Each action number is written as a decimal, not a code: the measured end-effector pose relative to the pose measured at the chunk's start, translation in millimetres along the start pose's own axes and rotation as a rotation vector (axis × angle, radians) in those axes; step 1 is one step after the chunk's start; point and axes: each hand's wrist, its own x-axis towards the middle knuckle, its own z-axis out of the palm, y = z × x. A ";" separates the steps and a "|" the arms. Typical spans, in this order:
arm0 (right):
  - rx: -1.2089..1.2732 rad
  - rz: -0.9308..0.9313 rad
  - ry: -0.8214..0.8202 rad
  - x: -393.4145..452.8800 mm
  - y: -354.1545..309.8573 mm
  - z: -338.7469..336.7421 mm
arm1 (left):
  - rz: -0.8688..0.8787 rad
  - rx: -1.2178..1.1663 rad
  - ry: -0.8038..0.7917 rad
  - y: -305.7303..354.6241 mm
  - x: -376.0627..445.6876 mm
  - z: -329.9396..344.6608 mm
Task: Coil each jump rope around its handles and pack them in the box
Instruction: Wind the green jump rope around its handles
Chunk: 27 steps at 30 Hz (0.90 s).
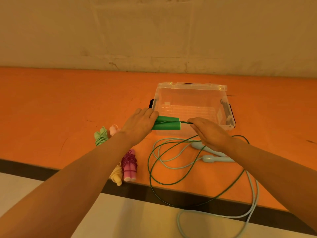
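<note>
So, L to R on the orange tabletop (51,100): light-green coiled rope (101,136) w/ a small pink piece (113,130) beside it, then yellow bundle (117,175) and coiled pink rope (129,164) near the front edge. Left hand (139,125) grips the paired green handles (167,125) at their left end, just in front of the clear box (190,93). Right hand (210,133), fingers curled down, pinches the green cord (154,179) by the handles' right end; cord loops over the front edge. Pale-blue rope (212,158) lies uncoiled under the right wrist, its cord hanging off the edge too.
</note>
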 end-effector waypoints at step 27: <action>-0.038 -0.094 0.066 -7.4 -16.5 23.6 | -0.512 0.037 -0.246 -5.1 10.6 3.6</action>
